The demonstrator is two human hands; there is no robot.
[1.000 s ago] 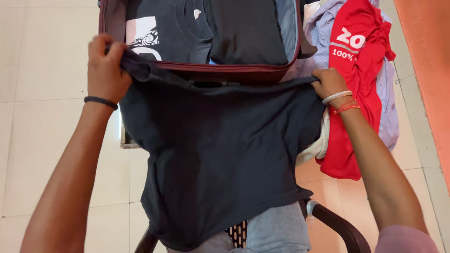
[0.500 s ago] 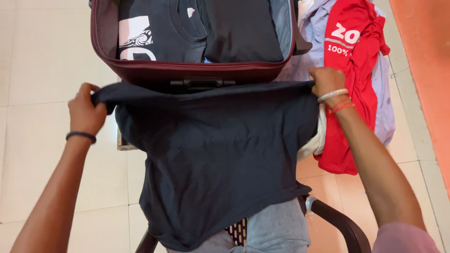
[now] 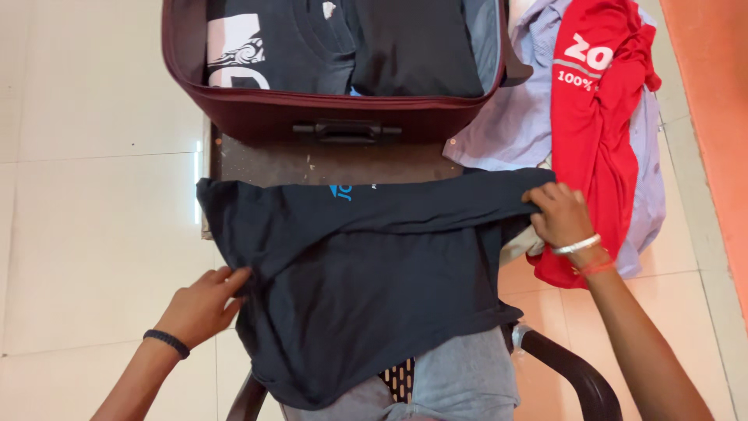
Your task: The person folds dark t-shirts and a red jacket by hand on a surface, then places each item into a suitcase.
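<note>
A dark navy t-shirt lies spread over my lap and the edge of a low brown table. Its top part is folded down, showing a bit of blue print. My right hand pinches the shirt's right upper corner. My left hand touches the shirt's left side lower down, fingers against the cloth. Beyond the shirt an open maroon suitcase holds folded dark clothes.
A red garment lies over a pale lilac shirt to the right of the suitcase. I sit on a chair with a dark curved armrest. Cream floor tiles lie to the left, an orange surface at far right.
The shirt's top edge, held up near the suitcase before, has been folded down toward me. My left hand let go of the upper corner and dropped to the shirt's lower left side.
</note>
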